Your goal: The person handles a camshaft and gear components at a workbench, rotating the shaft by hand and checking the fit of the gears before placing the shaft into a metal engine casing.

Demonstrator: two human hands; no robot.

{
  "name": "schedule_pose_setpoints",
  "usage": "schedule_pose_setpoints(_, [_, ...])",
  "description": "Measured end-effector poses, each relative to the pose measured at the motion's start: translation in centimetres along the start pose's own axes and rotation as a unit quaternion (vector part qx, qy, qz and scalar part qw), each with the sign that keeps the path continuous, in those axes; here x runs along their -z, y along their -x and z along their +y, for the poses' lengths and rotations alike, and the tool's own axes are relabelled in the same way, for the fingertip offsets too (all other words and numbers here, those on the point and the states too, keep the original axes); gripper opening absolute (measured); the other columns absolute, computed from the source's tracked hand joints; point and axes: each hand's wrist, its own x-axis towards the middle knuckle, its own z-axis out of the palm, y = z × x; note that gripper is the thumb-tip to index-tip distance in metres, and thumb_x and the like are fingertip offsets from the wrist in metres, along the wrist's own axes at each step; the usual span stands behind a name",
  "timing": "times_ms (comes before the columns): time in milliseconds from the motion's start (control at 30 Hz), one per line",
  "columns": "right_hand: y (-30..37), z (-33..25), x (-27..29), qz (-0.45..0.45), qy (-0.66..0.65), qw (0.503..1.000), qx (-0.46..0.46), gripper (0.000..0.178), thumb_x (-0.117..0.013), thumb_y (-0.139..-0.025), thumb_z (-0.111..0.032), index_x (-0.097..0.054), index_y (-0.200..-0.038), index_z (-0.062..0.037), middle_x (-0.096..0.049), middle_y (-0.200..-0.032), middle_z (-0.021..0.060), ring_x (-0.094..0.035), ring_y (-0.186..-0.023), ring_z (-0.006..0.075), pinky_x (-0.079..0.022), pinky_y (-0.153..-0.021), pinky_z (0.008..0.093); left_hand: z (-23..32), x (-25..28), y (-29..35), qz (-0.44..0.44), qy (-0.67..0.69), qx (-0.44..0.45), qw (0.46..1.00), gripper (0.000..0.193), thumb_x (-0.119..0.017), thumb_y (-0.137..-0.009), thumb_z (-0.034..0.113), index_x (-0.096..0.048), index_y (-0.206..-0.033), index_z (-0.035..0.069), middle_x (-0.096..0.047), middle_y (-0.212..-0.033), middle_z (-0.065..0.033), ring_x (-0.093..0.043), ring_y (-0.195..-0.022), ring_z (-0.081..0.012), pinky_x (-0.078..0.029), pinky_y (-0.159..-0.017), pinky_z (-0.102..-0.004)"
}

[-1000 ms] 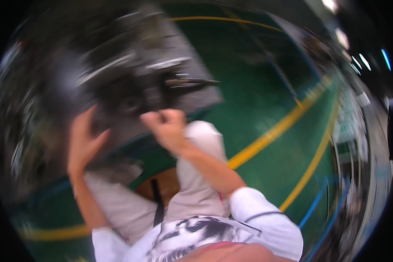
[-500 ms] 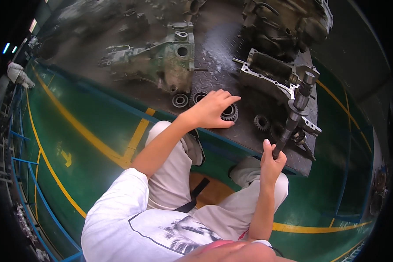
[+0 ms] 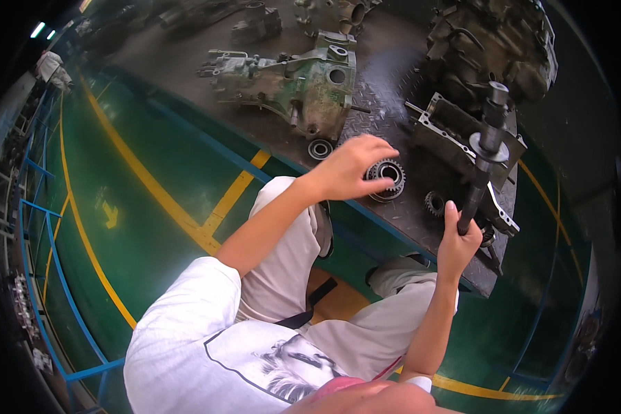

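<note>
Dark steel stepped shaft with a broad round collar (image 3: 488, 147) is held at a tilt over the right part of the surface, near its front right corner. The right hand (image 3: 460, 241) has its fingers closed around the shaft's lower end, thumb pointing up along it; the upper end leans away from the front edge. The left hand (image 3: 352, 165) reaches over the front edge with fingers curved and parted from the thumb, open around the left side of a grey toothed metal ring gear (image 3: 399, 174) — whether they touch it, I cannot tell.

Near the front edge of the dark, tread-patterned metal surface (image 3: 421, 224), a round metal bearing (image 3: 312, 150) lies left of the left hand, and a small grey toothed gear (image 3: 431, 205) lies between ring gear and shaft. Farther back sit a weathered grey-green metal gearbox casing (image 3: 303, 86) and — toward the right edge — an open rectangular metal housing (image 3: 443, 129), partly behind the shaft.
</note>
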Motion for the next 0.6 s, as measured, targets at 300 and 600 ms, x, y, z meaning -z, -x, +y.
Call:
schedule_pose_setpoints(300, [-3.2, -0.1, -2.9, -0.184, -0.025, 0.982, 0.038, 0.039, -0.069, -0.084, -0.018, -0.045, -0.062, 0.0011, -0.031, -0.052, -0.0029, -0.027, -0.053, 0.0031, -0.021, -0.045, 0.026, -4.6, 8.0, 5.4, 0.181, -0.125, 0.292, 0.931, 0.028, -0.071, -0.075, 0.02, -0.059, -0.095, 0.005, -0.06, -0.071, -0.0065, -0.059, -0.06, -0.0203, -0.048, -0.059, -0.0319])
schedule_pose_setpoints(600, [-0.1, 2.1, -5.2, -0.197, 0.056, 0.979, -0.019, 0.031, -0.067, -0.081, -0.025, -0.057, -0.068, 0.002, -0.043, -0.051, 0.0126, -0.038, -0.046, 0.0151, -0.035, -0.048, 0.0321, -6.0, 7.7, 6.7, 0.2, -0.113, 0.27, 0.935, 0.03, -0.077, -0.076, 0.024, -0.065, -0.089, 0.001, -0.063, -0.076, -0.0058, -0.053, -0.06, -0.0105, -0.046, -0.058, -0.0242])
